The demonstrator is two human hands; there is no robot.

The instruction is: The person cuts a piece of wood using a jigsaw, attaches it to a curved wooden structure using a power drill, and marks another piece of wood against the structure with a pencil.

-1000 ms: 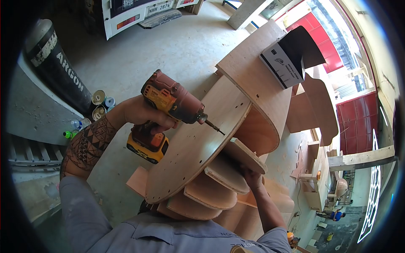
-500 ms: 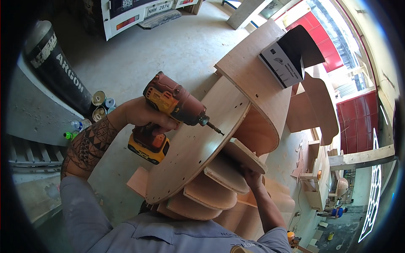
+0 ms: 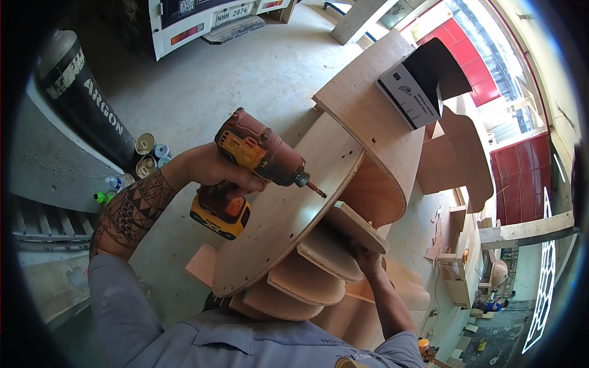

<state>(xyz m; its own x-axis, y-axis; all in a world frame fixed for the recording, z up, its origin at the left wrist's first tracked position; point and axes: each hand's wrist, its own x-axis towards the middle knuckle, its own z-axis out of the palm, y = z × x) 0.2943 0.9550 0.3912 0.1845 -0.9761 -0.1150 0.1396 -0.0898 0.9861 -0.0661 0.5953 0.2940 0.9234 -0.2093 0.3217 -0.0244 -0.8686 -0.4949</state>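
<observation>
Left hand (image 3: 211,169) and right hand (image 3: 369,261) are both occupied at a plywood assembly. By the left, whose fingers are wrapped around the handle, a red-brown and yellow cordless driver (image 3: 261,149) is held, with its black and yellow battery (image 3: 218,219) hanging below the fist. Its slender metal bit (image 3: 315,188) is pointed rightward and down, over the large, pale plywood panel with a rounded edge (image 3: 264,236); whether wood is touched by the tip cannot be told. By the right, the underside of the uppermost small rounded plywood board (image 3: 359,226) is met, just beyond the panel's edge; the fingertips are hidden, so whether the board is pinched cannot be told. Below it, more rounded plywood boards (image 3: 310,286) are fanned out in steps. On the broad, curved plywood sheet (image 3: 362,92) behind, a black and white cardboard box (image 3: 405,95) is set. At far left, a black argon cylinder (image 3: 92,101) is seen beside several round metal cans (image 3: 145,144).
</observation>
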